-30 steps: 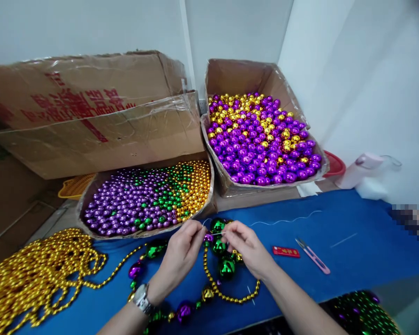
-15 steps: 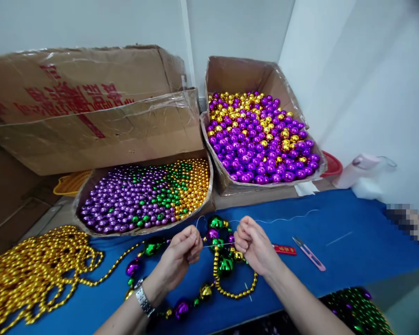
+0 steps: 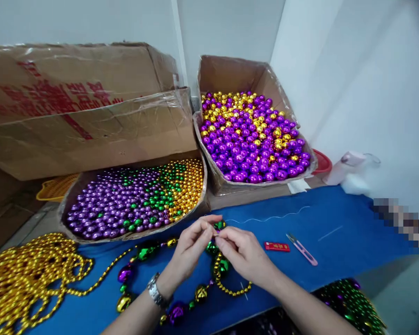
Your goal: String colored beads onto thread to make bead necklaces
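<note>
Mid-frame, low: left hand (image 3: 192,244) and right hand (image 3: 239,249) meeting fingertip to fingertip, both pinching thin thread (image 3: 265,218) over the bead necklace (image 3: 195,293) on blue table (image 3: 335,251). Looks like knot-tying. Probably needs steady tension next, then snips (image 3: 302,249).

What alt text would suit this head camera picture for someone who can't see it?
Two hands, left hand and right hand, pinch a thin thread over a bead necklace on a blue table, behind which stand boxes of beads.
</note>
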Action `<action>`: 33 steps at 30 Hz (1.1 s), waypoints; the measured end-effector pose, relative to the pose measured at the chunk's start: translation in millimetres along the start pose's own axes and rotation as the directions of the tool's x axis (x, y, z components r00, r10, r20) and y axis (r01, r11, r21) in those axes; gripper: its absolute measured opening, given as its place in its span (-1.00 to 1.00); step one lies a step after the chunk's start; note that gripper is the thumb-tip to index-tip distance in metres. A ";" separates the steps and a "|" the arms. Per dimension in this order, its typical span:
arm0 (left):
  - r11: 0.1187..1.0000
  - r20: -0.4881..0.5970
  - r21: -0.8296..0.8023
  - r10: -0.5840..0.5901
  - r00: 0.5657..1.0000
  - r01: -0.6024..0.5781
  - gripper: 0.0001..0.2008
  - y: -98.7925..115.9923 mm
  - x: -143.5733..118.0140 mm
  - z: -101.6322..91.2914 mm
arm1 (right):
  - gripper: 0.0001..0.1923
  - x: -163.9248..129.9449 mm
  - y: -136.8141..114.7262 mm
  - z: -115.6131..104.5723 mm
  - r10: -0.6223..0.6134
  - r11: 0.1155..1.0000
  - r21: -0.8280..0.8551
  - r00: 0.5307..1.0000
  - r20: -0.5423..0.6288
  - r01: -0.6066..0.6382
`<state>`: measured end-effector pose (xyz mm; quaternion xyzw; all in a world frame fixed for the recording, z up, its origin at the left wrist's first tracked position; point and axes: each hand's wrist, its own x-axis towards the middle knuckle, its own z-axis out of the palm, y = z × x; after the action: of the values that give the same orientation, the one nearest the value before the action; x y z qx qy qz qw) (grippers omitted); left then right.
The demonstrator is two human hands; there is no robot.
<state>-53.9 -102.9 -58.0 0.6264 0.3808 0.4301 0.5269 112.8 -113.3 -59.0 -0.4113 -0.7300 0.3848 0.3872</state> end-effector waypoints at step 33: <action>0.970 0.247 0.219 0.045 0.968 -0.101 -0.72 -40.7 34.0 10.2 | -0.75 -114.3 147.9 -159.1 0.587 0.706 -0.382 0.795 -0.154 -0.596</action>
<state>-33.7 -68.4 -94.2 0.7443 0.3378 0.3232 0.4768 339.2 -123.2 -153.4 -0.6991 -0.6195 0.3215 0.1554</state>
